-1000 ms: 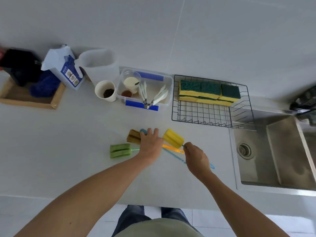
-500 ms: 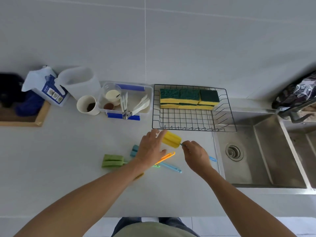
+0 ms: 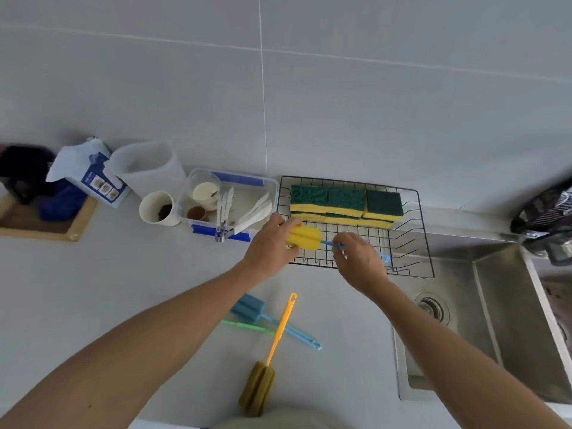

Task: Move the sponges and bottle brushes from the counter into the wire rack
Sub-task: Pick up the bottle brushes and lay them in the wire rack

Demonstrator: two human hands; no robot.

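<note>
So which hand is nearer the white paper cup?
Left. The left hand grips the yellow brush head, right of the cup; the right hand is farther right, over the rack.

Looks like a home kitchen. Shown by a pale counter against a grey tiled wall, with a steel sink and drain let into it at the right. Further marked by a wire rack holding sponges, a paper cup, a clear plastic tub of utensils and long-handled bottle brushes lying about.
</note>
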